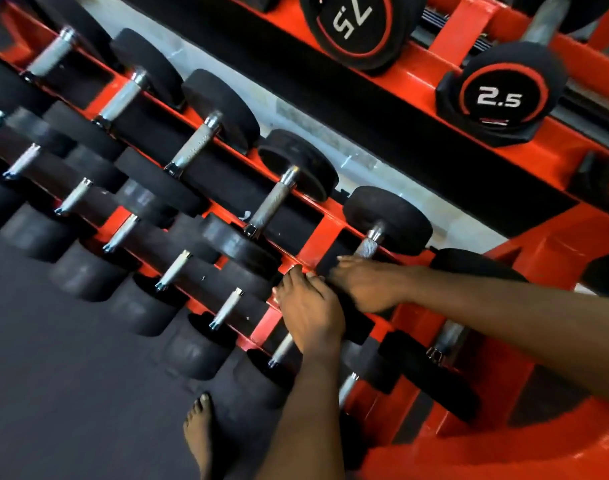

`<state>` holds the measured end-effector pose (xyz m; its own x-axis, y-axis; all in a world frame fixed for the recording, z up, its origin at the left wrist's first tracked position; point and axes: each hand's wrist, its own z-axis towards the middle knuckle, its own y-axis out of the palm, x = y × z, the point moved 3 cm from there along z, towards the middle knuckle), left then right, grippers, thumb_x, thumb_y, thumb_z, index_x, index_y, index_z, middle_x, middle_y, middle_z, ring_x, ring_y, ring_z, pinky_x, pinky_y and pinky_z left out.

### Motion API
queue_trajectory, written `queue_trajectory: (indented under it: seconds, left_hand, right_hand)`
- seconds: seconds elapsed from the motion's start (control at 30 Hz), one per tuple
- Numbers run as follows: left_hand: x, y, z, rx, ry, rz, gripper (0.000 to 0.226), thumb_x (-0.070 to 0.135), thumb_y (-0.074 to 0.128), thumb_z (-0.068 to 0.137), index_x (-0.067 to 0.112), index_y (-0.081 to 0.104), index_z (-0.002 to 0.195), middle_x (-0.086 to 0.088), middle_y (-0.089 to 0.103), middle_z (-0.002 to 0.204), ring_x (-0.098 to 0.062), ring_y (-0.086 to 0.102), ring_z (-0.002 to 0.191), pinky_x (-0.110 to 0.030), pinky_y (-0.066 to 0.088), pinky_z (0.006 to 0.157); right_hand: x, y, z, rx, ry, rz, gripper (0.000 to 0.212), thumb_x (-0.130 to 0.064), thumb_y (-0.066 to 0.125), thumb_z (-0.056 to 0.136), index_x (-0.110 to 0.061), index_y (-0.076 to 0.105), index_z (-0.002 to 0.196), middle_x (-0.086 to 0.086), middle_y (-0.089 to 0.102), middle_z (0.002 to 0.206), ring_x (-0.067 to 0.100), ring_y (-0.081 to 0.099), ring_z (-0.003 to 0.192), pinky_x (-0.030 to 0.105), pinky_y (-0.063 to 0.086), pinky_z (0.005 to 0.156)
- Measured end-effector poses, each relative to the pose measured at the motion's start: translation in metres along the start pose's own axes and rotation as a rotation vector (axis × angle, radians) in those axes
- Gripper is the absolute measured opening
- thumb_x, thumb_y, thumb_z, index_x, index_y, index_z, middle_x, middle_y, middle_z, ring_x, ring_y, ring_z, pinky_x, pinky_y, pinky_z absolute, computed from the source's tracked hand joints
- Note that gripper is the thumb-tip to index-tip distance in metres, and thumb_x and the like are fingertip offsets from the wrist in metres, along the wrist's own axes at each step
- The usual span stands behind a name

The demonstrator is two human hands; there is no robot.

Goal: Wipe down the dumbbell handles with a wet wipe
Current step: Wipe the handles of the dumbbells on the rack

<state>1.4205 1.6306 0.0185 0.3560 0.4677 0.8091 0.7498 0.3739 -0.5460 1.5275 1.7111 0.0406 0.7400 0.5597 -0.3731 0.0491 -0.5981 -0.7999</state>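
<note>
Dumbbell (387, 220) looked heavy, knurled handle (367, 245) grippy; my right hand (365, 287) covered it, curl unclear; left hand (310, 315) flat at rack's (323, 237) edge.

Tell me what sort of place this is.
Likely a gym's free-weights area: rows of black dumbbells on a red tiered rack, a dumbbell marked 2.5 above, dark matted floor.

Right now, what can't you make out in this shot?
Head view:
- Wet wipe: not visible. If held, it is hidden under the left grip or right grip.
- Whether either grip is closed: fingers hidden and blurred.
- Dumbbell handle: near end covered by the right grip.
- Lower-row dumbbells: markings lost to motion blur.
- Top-shelf dumbbell: cut off by the top edge.
</note>
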Motion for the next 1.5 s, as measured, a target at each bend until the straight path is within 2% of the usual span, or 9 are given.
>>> queue_trajectory:
  seconds: [0.2,0.43,0.67,0.83,0.9,0.97,1.1,1.23,1.5]
  left_hand:
    - [-0.007,-0.018,0.003,-0.171,0.083,-0.134,0.033,0.029,0.037,0.100,0.009,0.060,0.112,-0.012,0.063,0.114,-0.033,0.054,0.112,-0.037,0.033,0.104]
    - [0.009,-0.110,0.030,0.114,0.202,-0.347,0.030,0.002,0.045,0.089,0.017,0.068,0.099,0.006,0.070,0.090,-0.011,0.067,0.085,-0.031,0.053,0.078]
    - [0.007,-0.123,0.130,0.151,0.138,0.027,0.027,0.022,0.045,0.100,0.008,0.067,0.106,-0.012,0.066,0.111,-0.033,0.051,0.110,-0.044,0.040,0.093]
    - [-0.012,-0.097,0.157,0.048,-0.063,0.018,0.043,0.038,0.033,0.106,0.004,0.059,0.115,-0.022,0.061,0.123,-0.043,0.053,0.116,-0.051,0.043,0.097]
    - [-0.011,-0.095,0.153,0.119,-0.055,0.002,0.045,0.038,0.029,0.100,0.007,0.060,0.108,-0.019,0.063,0.117,-0.042,0.054,0.109,-0.052,0.044,0.092]
    - [-0.014,-0.096,0.153,0.149,-0.082,-0.008,0.045,0.039,0.026,0.094,0.010,0.059,0.102,-0.015,0.064,0.111,-0.040,0.055,0.106,-0.053,0.045,0.092]
    - [-0.009,-0.094,0.157,0.101,-0.227,0.060,0.036,0.028,0.033,0.098,0.018,0.062,0.117,-0.010,0.064,0.124,-0.034,0.055,0.121,-0.057,0.028,0.114]
    - [-0.001,-0.092,0.153,0.155,-0.295,0.070,0.031,0.024,0.040,0.097,0.022,0.066,0.114,-0.007,0.066,0.125,-0.030,0.053,0.128,-0.058,0.018,0.119]
    - [-0.003,-0.088,0.146,0.306,-0.257,-0.004,0.053,0.028,0.033,0.085,0.016,0.073,0.118,-0.005,0.070,0.124,-0.029,0.060,0.120,-0.051,0.019,0.122]
  right_hand:
    - [0.001,-0.030,-0.009,0.188,0.242,0.251,0.030,0.001,0.053,0.082,-0.014,0.071,0.099,0.008,0.073,0.094,0.024,0.068,0.092,0.034,0.053,0.086]
    - [-0.014,-0.064,-0.028,0.378,0.325,0.872,0.056,0.018,0.044,0.082,-0.029,0.069,0.100,0.007,0.065,0.107,0.022,0.062,0.100,0.039,0.061,0.067]
    - [-0.048,-0.066,0.016,0.170,0.312,1.081,0.034,-0.025,0.069,0.073,-0.013,0.072,0.106,0.011,0.073,0.105,0.027,0.067,0.106,0.042,0.053,0.098]
    - [-0.061,-0.077,0.063,0.518,0.366,0.609,0.012,-0.023,0.077,0.081,-0.013,0.073,0.088,0.002,0.073,0.082,0.020,0.069,0.080,0.033,0.055,0.073]
    - [-0.072,-0.088,0.073,0.708,0.320,0.405,0.010,-0.016,0.072,0.084,-0.014,0.073,0.094,-0.003,0.070,0.082,0.014,0.065,0.076,0.009,0.045,0.063]
    - [-0.081,-0.096,0.086,0.812,0.234,0.180,0.024,-0.009,0.067,0.086,-0.019,0.071,0.107,0.002,0.073,0.093,0.017,0.067,0.086,0.011,0.049,0.070]
    - [-0.076,-0.074,0.117,0.630,-0.098,-0.173,0.042,0.002,0.059,0.082,-0.012,0.067,0.121,0.009,0.062,0.132,0.024,0.053,0.130,0.040,0.031,0.116]
    - [-0.065,-0.043,0.122,0.232,-0.241,-0.414,0.067,-0.013,0.061,0.077,-0.014,0.047,0.142,0.004,0.049,0.147,0.014,0.038,0.141,0.029,0.013,0.121]
    - [-0.065,-0.049,0.146,0.085,-0.388,-0.330,0.042,-0.020,0.056,0.079,-0.018,0.054,0.121,-0.001,0.055,0.118,0.016,0.049,0.116,0.033,0.033,0.110]
